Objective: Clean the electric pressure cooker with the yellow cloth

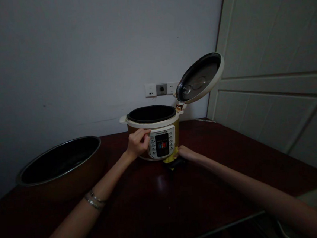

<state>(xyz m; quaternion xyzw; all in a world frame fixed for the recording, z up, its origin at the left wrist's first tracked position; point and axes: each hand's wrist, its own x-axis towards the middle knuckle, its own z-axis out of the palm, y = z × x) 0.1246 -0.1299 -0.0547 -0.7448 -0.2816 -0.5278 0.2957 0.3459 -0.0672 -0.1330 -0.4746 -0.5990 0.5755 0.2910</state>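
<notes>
An electric pressure cooker [180,128] with a white rim and a gold-brown body stands on the table, its lit control panel facing me. Its round lid [199,81] is raised and tilted to the right. With fingers curled, my left hand [138,142] holds the cooker's front at the upper left edge of the panel. My right hand [186,152] is closed on a yellow and black cloth [172,158], low against the cooker's front right base. The cloth is partly hidden by the fingers, and dim light blurs its details.
A large dark-lined inner pot [65,173] sits at the left of the dark red table [155,205]. Wall sockets [161,89] are behind the cooker. A pale panelled door [276,66] borders the right side. The table's front edge runs below my right forearm.
</notes>
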